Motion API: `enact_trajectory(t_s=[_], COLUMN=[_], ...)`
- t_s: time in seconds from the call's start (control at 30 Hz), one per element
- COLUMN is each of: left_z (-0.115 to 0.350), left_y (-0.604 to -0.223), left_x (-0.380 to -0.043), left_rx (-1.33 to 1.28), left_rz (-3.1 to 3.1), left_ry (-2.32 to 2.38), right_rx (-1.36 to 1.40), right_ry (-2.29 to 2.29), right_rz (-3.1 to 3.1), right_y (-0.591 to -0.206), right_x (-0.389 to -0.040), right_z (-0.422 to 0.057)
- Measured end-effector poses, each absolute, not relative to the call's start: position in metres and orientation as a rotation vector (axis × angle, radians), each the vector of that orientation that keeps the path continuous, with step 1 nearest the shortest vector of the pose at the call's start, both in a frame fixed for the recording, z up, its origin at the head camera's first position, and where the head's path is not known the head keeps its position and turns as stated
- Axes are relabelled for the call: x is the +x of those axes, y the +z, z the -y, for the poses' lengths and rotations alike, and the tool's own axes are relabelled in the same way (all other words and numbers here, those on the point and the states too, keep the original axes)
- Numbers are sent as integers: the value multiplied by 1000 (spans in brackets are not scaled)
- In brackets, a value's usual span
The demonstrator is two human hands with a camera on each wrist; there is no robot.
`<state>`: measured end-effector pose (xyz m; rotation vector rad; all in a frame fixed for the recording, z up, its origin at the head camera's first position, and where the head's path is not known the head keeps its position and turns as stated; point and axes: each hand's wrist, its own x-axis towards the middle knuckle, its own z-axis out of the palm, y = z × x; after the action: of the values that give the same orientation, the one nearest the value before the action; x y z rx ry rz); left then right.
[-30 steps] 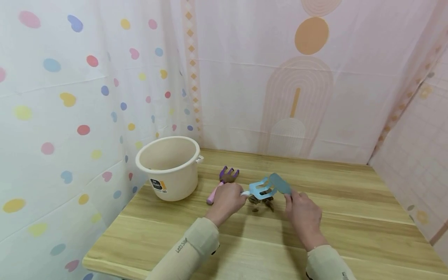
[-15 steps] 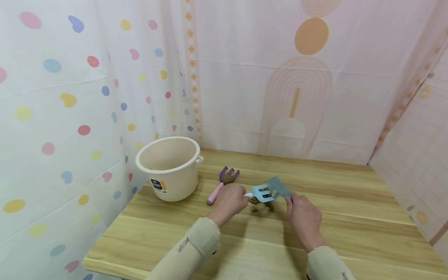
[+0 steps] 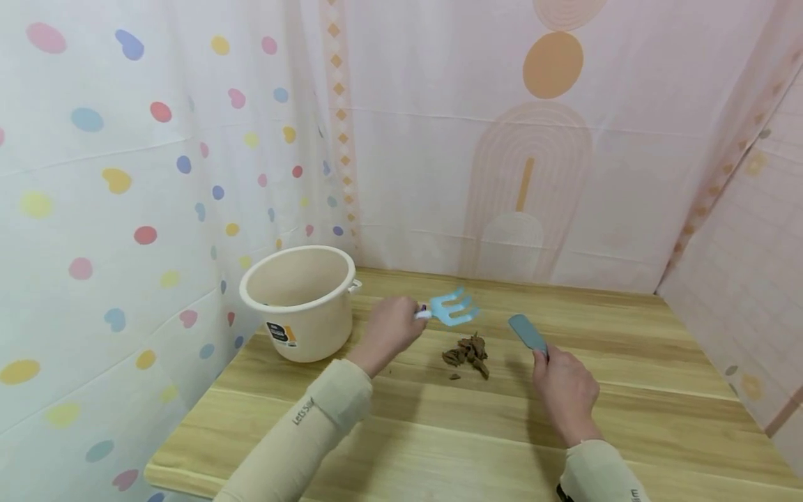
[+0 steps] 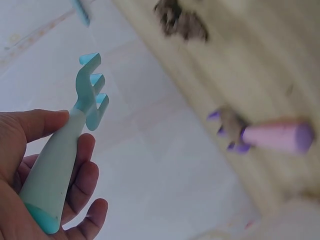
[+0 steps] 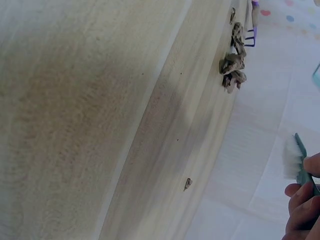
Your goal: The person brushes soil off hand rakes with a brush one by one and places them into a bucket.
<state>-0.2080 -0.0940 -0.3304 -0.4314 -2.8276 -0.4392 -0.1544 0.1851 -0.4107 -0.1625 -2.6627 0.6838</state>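
My left hand (image 3: 390,331) grips the pale handle of a light-blue three-tined hand rake (image 3: 453,307), raised with its tines pointing right. In the left wrist view the fingers curl around that handle (image 4: 55,170), thumb near its neck. My right hand (image 3: 567,390) holds a grey-teal brush (image 3: 528,332) upright and tilted left; pale bristles (image 5: 291,162) show in the right wrist view. Between the two hands lies a small pile of brown clumps (image 3: 467,352) on the wooden table (image 3: 439,460). Neither tool touches the pile.
A cream bucket (image 3: 301,314) stands at the left of the table. A second hand rake with a pink handle (image 4: 277,137) and purple tines lies near it, mostly hidden behind my left hand in the head view. Patterned curtains (image 3: 414,174) hang behind and beside the table.
My hands have moved apart. The rake has lifted up and left off the clumps, and the brush has drawn away to the right. The pile now shows uncovered.
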Motion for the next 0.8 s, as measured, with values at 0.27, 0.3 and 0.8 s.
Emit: enact_trajectory(t_s=[0.27,0.3,0.8], left_z=[132,138,247], left_y=[-279,-275,-228], left_x=[-227,-230,-244], left_rx=[-313,-311,-100], left_rz=[2805,2787,2824], left_ry=[-301,-295,-131], right_rx=[-152,-149,-138], right_ry=[699,698,677], right_rz=[2682,2681,2679], right_y=[-411,-411,-414], right_x=[-154,-154,-154], right_z=[-186,-185,-177])
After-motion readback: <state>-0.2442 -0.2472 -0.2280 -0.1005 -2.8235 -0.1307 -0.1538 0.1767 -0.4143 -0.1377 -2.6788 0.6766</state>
